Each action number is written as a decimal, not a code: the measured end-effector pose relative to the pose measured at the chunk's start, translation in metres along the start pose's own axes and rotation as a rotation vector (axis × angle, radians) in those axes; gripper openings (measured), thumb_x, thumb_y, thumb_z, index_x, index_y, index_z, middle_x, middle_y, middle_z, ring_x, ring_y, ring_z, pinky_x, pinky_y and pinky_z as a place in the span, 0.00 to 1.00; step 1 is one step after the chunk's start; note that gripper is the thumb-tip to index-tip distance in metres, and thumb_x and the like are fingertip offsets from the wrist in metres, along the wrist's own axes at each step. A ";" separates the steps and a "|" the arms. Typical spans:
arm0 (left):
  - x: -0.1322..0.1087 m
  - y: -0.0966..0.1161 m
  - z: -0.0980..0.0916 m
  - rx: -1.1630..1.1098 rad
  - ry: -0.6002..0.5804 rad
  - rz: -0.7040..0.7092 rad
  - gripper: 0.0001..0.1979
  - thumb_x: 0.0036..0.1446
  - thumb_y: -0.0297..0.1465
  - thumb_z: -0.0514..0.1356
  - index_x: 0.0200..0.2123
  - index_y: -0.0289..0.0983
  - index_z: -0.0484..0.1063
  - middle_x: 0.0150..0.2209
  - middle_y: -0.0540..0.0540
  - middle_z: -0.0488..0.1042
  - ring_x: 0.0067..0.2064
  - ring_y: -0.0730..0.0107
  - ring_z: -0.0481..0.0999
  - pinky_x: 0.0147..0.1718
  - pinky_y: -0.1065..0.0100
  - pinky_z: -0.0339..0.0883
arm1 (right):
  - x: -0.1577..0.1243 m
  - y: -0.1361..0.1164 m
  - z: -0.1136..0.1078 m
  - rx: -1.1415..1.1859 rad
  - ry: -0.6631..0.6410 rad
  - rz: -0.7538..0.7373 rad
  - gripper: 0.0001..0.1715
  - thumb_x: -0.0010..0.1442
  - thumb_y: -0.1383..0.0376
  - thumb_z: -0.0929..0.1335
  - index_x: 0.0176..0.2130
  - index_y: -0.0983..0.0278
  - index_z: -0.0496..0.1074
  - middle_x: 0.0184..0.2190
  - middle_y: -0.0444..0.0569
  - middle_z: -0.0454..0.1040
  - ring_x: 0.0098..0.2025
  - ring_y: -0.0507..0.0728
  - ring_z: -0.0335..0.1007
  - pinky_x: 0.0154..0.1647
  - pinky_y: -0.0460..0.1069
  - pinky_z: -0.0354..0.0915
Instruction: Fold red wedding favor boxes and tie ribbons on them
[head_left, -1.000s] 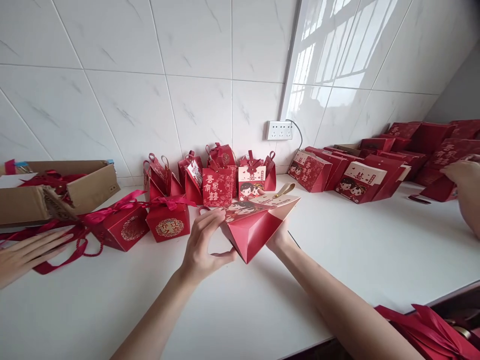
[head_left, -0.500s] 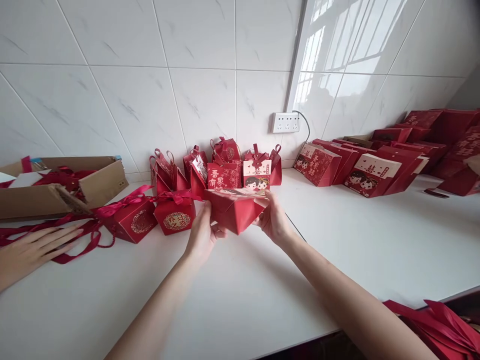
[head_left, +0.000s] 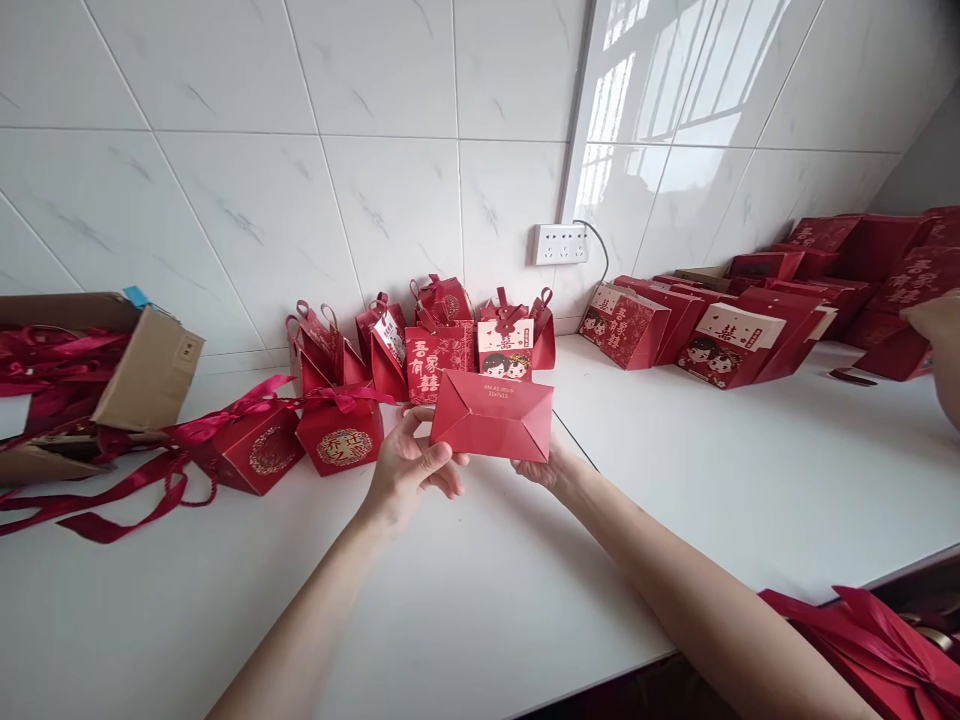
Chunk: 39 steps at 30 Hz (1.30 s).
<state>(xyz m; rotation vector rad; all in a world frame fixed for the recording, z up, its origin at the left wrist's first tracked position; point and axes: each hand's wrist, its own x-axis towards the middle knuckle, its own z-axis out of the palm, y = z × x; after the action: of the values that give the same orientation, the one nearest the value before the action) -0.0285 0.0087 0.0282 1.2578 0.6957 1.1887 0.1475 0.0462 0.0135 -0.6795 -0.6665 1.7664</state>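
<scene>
In front of me I hold up a red paper gift bag (head_left: 491, 425), its folded bottom with small gold print turned toward me. My left hand (head_left: 416, 465) grips the bag's left end, thumb in front and fingers curled behind. Under its right end, my right hand (head_left: 544, 465) is closed on it, with the fingers mostly hidden by the bag. Just behind stand finished-looking gift bags: a red one with white characters (head_left: 431, 365) and one with a cartoon couple (head_left: 505, 350). To the left sit two red boxes with ribbon bows, a nearer one (head_left: 259, 450) and another (head_left: 341, 435).
An opened cardboard box (head_left: 154, 370) full of red ribbon stands at left, with loose ribbon (head_left: 112, 510) trailing out. Several red bags (head_left: 731, 345) line the right wall side. Another person's hand (head_left: 941, 340) reaches in there. A wall socket (head_left: 560, 244) has a cable.
The bag has been tipped so its bottom faces me. Another person's hand has left the ribbons at left, and a hand now shows at the right edge. The cardboard box has shifted and tilted.
</scene>
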 end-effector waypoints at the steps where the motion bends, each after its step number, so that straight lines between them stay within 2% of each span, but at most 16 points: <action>1: 0.000 0.000 0.000 0.009 -0.015 0.002 0.28 0.39 0.45 0.71 0.37 0.39 0.61 0.22 0.54 0.74 0.17 0.71 0.73 0.15 0.72 0.67 | 0.001 0.001 0.000 -0.008 -0.013 -0.012 0.16 0.53 0.60 0.70 0.19 0.62 0.65 0.12 0.39 0.66 0.14 0.48 0.63 0.11 0.40 0.59; 4: 0.001 -0.004 0.001 0.025 0.036 0.025 0.28 0.42 0.46 0.69 0.41 0.39 0.62 0.24 0.53 0.73 0.21 0.70 0.75 0.17 0.72 0.69 | 0.004 0.002 -0.002 -0.079 -0.034 -0.125 0.15 0.53 0.56 0.70 0.23 0.62 0.68 0.16 0.42 0.72 0.19 0.52 0.68 0.16 0.44 0.64; 6: 0.003 -0.010 0.000 0.051 0.117 0.074 0.29 0.47 0.49 0.64 0.46 0.40 0.62 0.32 0.48 0.76 0.30 0.66 0.78 0.22 0.69 0.73 | 0.003 0.000 -0.002 -0.174 0.026 -0.298 0.17 0.55 0.52 0.68 0.29 0.63 0.71 0.24 0.46 0.77 0.26 0.55 0.73 0.24 0.47 0.69; 8: 0.005 -0.017 -0.004 0.113 0.137 0.146 0.31 0.51 0.52 0.59 0.51 0.39 0.62 0.43 0.42 0.74 0.41 0.60 0.78 0.30 0.63 0.76 | 0.001 -0.005 -0.003 -0.294 0.109 -0.498 0.21 0.56 0.48 0.66 0.32 0.63 0.72 0.30 0.47 0.78 0.30 0.56 0.73 0.29 0.48 0.69; 10: 0.008 -0.024 -0.008 0.185 0.076 0.208 0.31 0.52 0.52 0.57 0.52 0.38 0.64 0.49 0.38 0.72 0.50 0.54 0.74 0.41 0.58 0.74 | -0.003 -0.012 -0.003 -0.395 0.171 -0.654 0.23 0.56 0.46 0.65 0.29 0.63 0.71 0.27 0.45 0.76 0.28 0.54 0.70 0.28 0.47 0.66; 12: 0.009 -0.028 -0.012 0.217 0.020 0.257 0.28 0.52 0.51 0.58 0.50 0.37 0.66 0.51 0.37 0.71 0.54 0.52 0.70 0.49 0.56 0.69 | -0.005 -0.018 -0.005 -0.510 0.211 -0.785 0.25 0.56 0.45 0.65 0.25 0.62 0.67 0.22 0.43 0.71 0.24 0.52 0.64 0.24 0.46 0.61; 15: 0.008 -0.028 -0.012 0.210 0.026 0.289 0.26 0.50 0.49 0.60 0.48 0.39 0.66 0.50 0.39 0.72 0.53 0.53 0.71 0.49 0.56 0.68 | -0.008 -0.020 -0.007 -0.746 0.189 -0.914 0.26 0.58 0.46 0.64 0.21 0.62 0.60 0.19 0.41 0.61 0.23 0.50 0.55 0.23 0.46 0.54; 18: 0.005 -0.022 -0.008 0.231 0.145 0.256 0.27 0.49 0.46 0.63 0.48 0.38 0.66 0.47 0.40 0.75 0.48 0.54 0.75 0.44 0.59 0.71 | -0.009 -0.013 -0.006 -0.931 0.035 -0.902 0.26 0.61 0.49 0.63 0.20 0.62 0.57 0.20 0.41 0.57 0.23 0.50 0.51 0.24 0.46 0.52; 20: 0.004 -0.016 -0.005 0.302 0.261 0.220 0.24 0.49 0.44 0.63 0.45 0.35 0.69 0.42 0.40 0.77 0.43 0.56 0.77 0.39 0.62 0.71 | -0.011 -0.006 -0.002 -0.985 -0.048 -0.871 0.26 0.61 0.50 0.62 0.20 0.62 0.56 0.20 0.41 0.57 0.23 0.50 0.51 0.25 0.47 0.53; 22: 0.002 -0.011 -0.003 0.404 0.370 0.225 0.19 0.48 0.42 0.64 0.37 0.34 0.72 0.35 0.42 0.79 0.38 0.59 0.77 0.35 0.65 0.71 | -0.014 -0.001 0.002 -0.986 -0.092 -0.825 0.24 0.61 0.51 0.63 0.21 0.62 0.58 0.21 0.41 0.59 0.24 0.51 0.54 0.26 0.47 0.55; 24: 0.001 -0.007 -0.001 0.483 0.417 0.268 0.15 0.48 0.40 0.64 0.33 0.34 0.74 0.30 0.44 0.78 0.34 0.62 0.77 0.32 0.67 0.69 | -0.017 0.002 0.006 -0.926 -0.112 -0.762 0.17 0.59 0.52 0.65 0.26 0.61 0.64 0.24 0.43 0.65 0.27 0.52 0.60 0.26 0.47 0.57; 27: 0.000 -0.005 0.003 0.510 0.369 0.274 0.13 0.47 0.38 0.64 0.31 0.34 0.74 0.26 0.47 0.76 0.28 0.66 0.74 0.27 0.70 0.67 | -0.021 0.003 0.010 -0.852 -0.103 -0.730 0.13 0.55 0.56 0.69 0.37 0.61 0.68 0.31 0.44 0.70 0.28 0.52 0.63 0.24 0.46 0.58; 31: -0.003 -0.004 0.007 0.455 0.240 0.248 0.11 0.47 0.37 0.64 0.30 0.35 0.73 0.26 0.48 0.74 0.27 0.70 0.72 0.26 0.72 0.66 | -0.026 0.004 0.015 -0.899 -0.108 -0.734 0.10 0.54 0.58 0.69 0.30 0.62 0.67 0.23 0.42 0.68 0.22 0.50 0.59 0.21 0.45 0.56; 35: -0.005 -0.002 0.007 0.477 0.241 0.278 0.09 0.49 0.36 0.63 0.29 0.35 0.73 0.27 0.48 0.74 0.28 0.70 0.72 0.27 0.73 0.66 | -0.029 0.006 0.018 -0.893 -0.157 -0.719 0.10 0.55 0.59 0.69 0.30 0.61 0.65 0.22 0.41 0.68 0.22 0.50 0.60 0.21 0.45 0.56; 39: -0.006 -0.004 0.008 0.468 0.236 0.298 0.08 0.51 0.36 0.62 0.29 0.36 0.73 0.27 0.48 0.75 0.30 0.69 0.74 0.29 0.72 0.68 | -0.030 0.010 0.018 -0.818 -0.193 -0.642 0.12 0.55 0.58 0.69 0.30 0.60 0.62 0.18 0.37 0.62 0.18 0.49 0.53 0.17 0.45 0.52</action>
<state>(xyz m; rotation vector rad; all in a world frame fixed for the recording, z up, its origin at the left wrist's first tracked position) -0.0220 0.0009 0.0253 1.6677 1.0281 1.4878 0.1359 0.0134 0.0223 -0.7144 -1.5793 0.9297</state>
